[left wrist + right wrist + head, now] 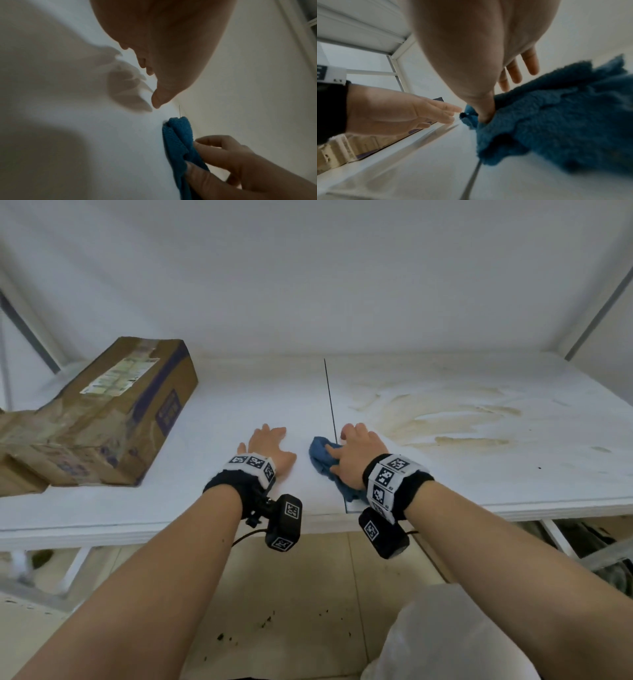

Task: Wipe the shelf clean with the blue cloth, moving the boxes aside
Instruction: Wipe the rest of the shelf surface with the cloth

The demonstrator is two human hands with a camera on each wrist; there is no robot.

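On the white shelf, near its front edge and bunched across the dark seam between the two boards, lying crumpled: the blue cloth, thick-piled, soft and folded on itself; being pressed down by the right hand, thumb digging into the folds and fingers reaching past the far edge, so gripping rather than flat.

Just beside the cloth, resting spread and empty on the board: the left hand, fingers straight and apart, holding nothing.

Risking, judging from here: smearing the yellowish dried streaks wider instead of lifting them, with so small a wad of cloth meeting so broad a patch to the right; snagging the pile on the seam while crossing it; pushing grime into that gap; slipping off the front lip, with the cloth sitting so near it.

Looking smooth, matte and painted: the shelf surface, cleaner on the left board than the right.

Standing well apart at the left end: a brown cardboard box, worn, creased and taped, bearing a pale label and purple print, with a flattened piece of cardboard against its near side; possibly hiding unwiped board beneath.
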